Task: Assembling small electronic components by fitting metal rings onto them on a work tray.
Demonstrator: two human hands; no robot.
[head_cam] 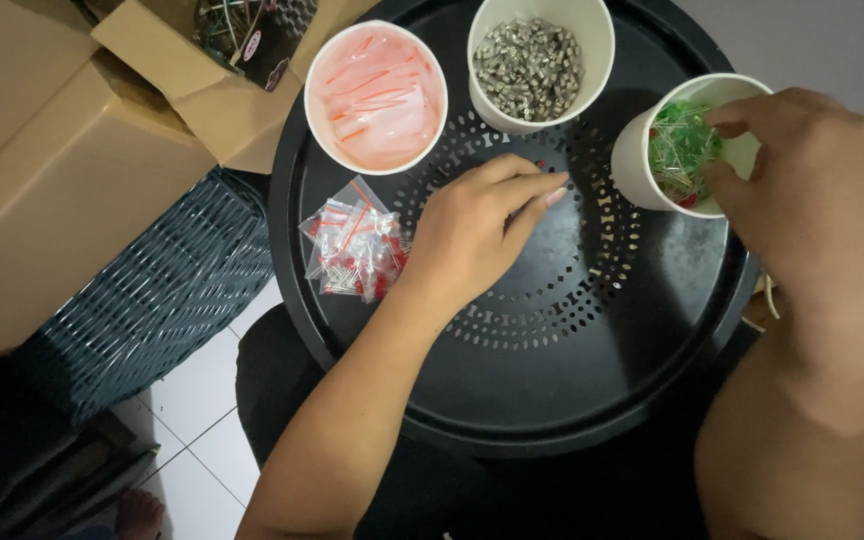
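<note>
- The right hand (812, 200) reaches into the right-hand white cup (642, 160); its thumb and forefinger are pinched together among the green and red parts (680, 150) inside, though whether they grip one I cannot tell.
- The left hand (472, 235) rests on the round black tray (552, 390) near its middle, fingers loosely curled and holding nothing.
- Just left of that hand lies a small heap of clear zip bags (352, 250) with red and silver pieces inside.
- At the far edge stands a white cup of silver metal bits (532, 65); left of it is a wider white bowl (377, 95) of clear bags with red strips.
- Brown cardboard boxes (52, 180) fill the far left, one open.
- A dark woven basket (152, 300) sits beside the tray, over white floor tiles (202, 410).
</note>
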